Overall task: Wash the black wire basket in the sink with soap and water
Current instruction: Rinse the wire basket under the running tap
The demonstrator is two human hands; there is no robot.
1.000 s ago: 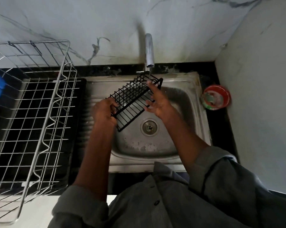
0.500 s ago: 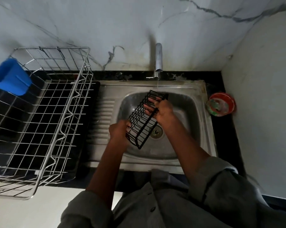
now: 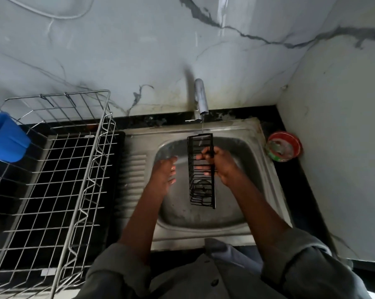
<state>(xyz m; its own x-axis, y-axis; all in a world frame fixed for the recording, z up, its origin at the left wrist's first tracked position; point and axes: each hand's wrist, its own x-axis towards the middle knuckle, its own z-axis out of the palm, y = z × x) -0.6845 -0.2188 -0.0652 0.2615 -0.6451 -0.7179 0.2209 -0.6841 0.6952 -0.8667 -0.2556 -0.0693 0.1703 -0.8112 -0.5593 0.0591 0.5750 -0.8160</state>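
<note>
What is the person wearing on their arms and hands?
Grey long sleeves, pushed up toward the elbows, so both forearms are bare. The left hand and right hand wear no gloves. A small ring seems to sit on a left finger. The grey shirt has dark buttons.

the right hand grips the black basket over the sink, its far end under a thin stream from the tap; the left hand hangs just beside it, fingers relaxed, holding nothing; a wire rack stands to the left, a red tub to the right
</note>
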